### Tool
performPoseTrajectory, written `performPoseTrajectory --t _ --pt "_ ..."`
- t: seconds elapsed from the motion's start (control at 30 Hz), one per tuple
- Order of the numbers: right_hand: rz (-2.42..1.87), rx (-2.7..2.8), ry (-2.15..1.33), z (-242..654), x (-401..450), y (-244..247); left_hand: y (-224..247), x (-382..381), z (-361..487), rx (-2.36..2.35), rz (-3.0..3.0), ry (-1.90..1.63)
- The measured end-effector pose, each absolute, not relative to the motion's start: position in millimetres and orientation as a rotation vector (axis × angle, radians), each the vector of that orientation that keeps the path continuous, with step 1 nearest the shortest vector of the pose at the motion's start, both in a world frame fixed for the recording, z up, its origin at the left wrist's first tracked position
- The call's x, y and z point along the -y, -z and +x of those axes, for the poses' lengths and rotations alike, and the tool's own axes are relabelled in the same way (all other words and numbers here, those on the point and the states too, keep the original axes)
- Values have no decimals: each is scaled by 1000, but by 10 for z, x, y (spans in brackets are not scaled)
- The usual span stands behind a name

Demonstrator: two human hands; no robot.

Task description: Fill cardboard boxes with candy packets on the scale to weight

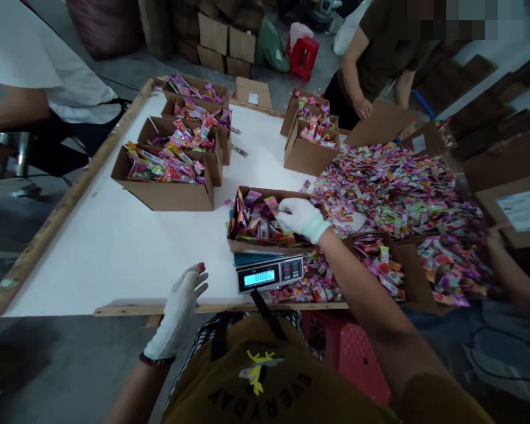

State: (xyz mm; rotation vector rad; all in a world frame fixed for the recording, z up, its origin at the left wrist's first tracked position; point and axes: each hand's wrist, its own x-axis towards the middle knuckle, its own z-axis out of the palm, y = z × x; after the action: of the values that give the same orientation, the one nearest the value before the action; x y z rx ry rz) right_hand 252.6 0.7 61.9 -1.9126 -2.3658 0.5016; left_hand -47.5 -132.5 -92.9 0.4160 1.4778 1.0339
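Observation:
My right hand [304, 218], in a white glove, is over the open cardboard box [269, 247] in front of me. Its fingers are closed at a small pink packet [271, 204] above the other colourful packets in the box. That box rests on a digital scale [270, 274] with a lit blue display. My left hand [181, 306], gloved too with bare fingertips showing, hovers by the table's front edge, left of the scale. Its fingers are apart and it holds nothing.
Filled boxes [168, 191] line the left of the white table [92, 247]; more boxes [311, 156] stand at the back. A big heap of packets [393, 188] covers the right side. Co-workers are at left, back right and right. A red stool [362, 359] is below the edge.

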Motion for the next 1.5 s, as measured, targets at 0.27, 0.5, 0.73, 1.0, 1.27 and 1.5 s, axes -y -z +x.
performPoseTrajectory --t 0.27,0.5,0.73,1.0,1.27,1.5 --pt "-1991 1749 332 3612 233 -1281 1068 1413 -581 -1527 332 -1050" --pt "-1838 2520 -321 3078 231 -683 982 1299 -421 -1493 395 -1022" --pt "-1810 2493 -418 2933 60 -523 927 1265 -426 -1488 407 -1027" --pt "-1883 1749 308 3925 416 -1273 1037 1337 -499 -1492 400 -1032" --pt "-1784 2228 -110 3282 275 -833 990 1240 -350 -1473 431 -998" --pt "-1773 2650 -310 2706 -46 -272 862 1307 -386 -1501 403 -993"
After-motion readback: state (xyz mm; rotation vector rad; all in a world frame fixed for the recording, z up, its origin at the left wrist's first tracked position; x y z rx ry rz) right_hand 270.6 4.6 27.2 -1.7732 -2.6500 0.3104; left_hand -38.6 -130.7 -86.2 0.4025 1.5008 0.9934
